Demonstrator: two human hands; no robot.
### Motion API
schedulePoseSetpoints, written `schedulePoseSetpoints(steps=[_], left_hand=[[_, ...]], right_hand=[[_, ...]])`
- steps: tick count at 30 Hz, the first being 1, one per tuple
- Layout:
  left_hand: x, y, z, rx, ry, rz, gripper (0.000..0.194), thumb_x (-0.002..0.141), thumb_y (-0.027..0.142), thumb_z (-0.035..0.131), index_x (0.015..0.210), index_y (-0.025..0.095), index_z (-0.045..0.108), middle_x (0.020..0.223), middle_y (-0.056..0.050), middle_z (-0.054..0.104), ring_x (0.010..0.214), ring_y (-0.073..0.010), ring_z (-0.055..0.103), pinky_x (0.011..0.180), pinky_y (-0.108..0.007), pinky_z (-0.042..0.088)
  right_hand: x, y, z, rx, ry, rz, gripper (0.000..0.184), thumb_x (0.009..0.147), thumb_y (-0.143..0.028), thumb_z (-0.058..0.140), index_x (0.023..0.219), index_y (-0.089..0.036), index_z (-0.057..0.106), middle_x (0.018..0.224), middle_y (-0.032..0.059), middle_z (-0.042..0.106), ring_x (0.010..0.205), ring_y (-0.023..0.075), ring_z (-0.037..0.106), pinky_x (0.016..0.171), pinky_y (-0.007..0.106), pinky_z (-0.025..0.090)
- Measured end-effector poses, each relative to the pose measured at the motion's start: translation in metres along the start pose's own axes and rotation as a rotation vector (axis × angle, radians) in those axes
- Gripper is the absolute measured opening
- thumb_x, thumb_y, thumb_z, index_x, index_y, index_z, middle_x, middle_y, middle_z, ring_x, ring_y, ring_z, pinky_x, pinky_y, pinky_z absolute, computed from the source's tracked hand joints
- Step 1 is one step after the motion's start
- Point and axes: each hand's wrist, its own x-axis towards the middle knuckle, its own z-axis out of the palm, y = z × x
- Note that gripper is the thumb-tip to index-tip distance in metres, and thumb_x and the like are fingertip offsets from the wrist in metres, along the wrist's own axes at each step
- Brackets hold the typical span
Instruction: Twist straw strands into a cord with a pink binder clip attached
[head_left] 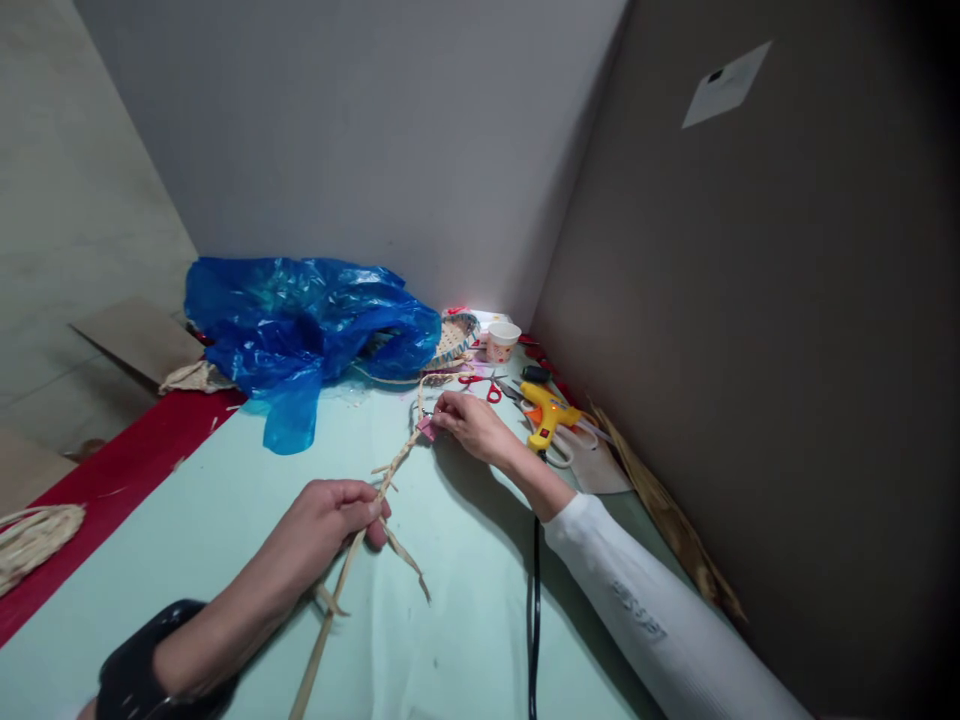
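Observation:
A plaited straw braid with loose strand ends runs up the middle of the pale green tabletop. My left hand is closed on its lower part, thumb over fingers, and long loose strands trail below toward the near edge. Farther up, a small pink clip sits at the upper part of the braid. My right hand pinches this clip between thumb and fingers; the fingertips partly hide the hold. Beyond the clip, the thin braid bends back toward a woven basket.
A crumpled blue plastic bag lies at the back left. At the right are a yellow glue gun with a black cord, red-handled scissors, a paper cup and dry husks. A straw coil rests at the left.

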Motion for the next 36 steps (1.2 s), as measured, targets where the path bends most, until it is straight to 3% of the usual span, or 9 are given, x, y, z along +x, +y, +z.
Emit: schedulePoseSetpoints(steps=[5, 13, 19, 30, 36], left_hand=[[0.03, 0.003, -0.01, 0.198, 0.026, 0.08, 0.03, 0.072, 0.04, 0.057, 0.054, 0.017, 0.067, 0.069, -0.006, 0.071, 0.068, -0.0206, 0.057, 0.068, -0.03, 0.038], [0.07, 0.023, -0.03, 0.455, -0.041, 0.125, 0.021, 0.064, 0.026, 0.054, 0.05, 0.019, 0.067, 0.057, -0.005, 0.071, 0.067, -0.0227, 0.059, 0.067, -0.03, 0.039], [0.078, 0.033, -0.04, 0.534, -0.075, 0.15, 0.021, 0.065, 0.03, 0.055, 0.053, 0.019, 0.068, 0.05, -0.004, 0.067, 0.059, -0.0207, 0.057, 0.06, -0.029, 0.039], [0.088, 0.044, -0.017, 0.555, -0.122, 0.196, 0.026, 0.067, 0.03, 0.054, 0.044, 0.02, 0.062, 0.051, -0.003, 0.065, 0.057, -0.0184, 0.052, 0.061, -0.029, 0.036], [0.087, 0.044, -0.032, 0.478, -0.112, 0.172, 0.022, 0.067, 0.031, 0.053, 0.052, 0.019, 0.064, 0.056, -0.004, 0.069, 0.06, -0.0191, 0.055, 0.062, -0.029, 0.038]], right_hand=[[0.007, 0.018, 0.003, 0.202, 0.053, 0.07, 0.006, 0.083, -0.019, 0.058, 0.08, -0.016, 0.063, 0.063, -0.0006, 0.061, 0.058, 0.0118, 0.053, 0.057, 0.022, 0.036], [0.004, 0.026, 0.003, 0.483, 0.107, 0.092, 0.023, 0.076, -0.03, 0.061, 0.075, -0.009, 0.071, 0.061, 0.0032, 0.061, 0.053, 0.0099, 0.045, 0.052, 0.023, 0.033], [0.009, 0.031, 0.008, 0.56, 0.186, 0.099, 0.019, 0.068, -0.03, 0.067, 0.071, -0.011, 0.07, 0.06, 0.0028, 0.063, 0.051, 0.0098, 0.044, 0.051, 0.023, 0.032], [0.008, 0.033, 0.005, 0.533, 0.233, 0.136, 0.021, 0.063, -0.032, 0.073, 0.067, -0.013, 0.067, 0.054, -0.0013, 0.056, 0.051, 0.0104, 0.044, 0.05, 0.024, 0.031], [0.007, 0.032, 0.002, 0.518, 0.247, 0.152, 0.018, 0.064, -0.03, 0.072, 0.064, -0.012, 0.066, 0.052, -0.0022, 0.054, 0.05, 0.0097, 0.043, 0.051, 0.023, 0.031]])
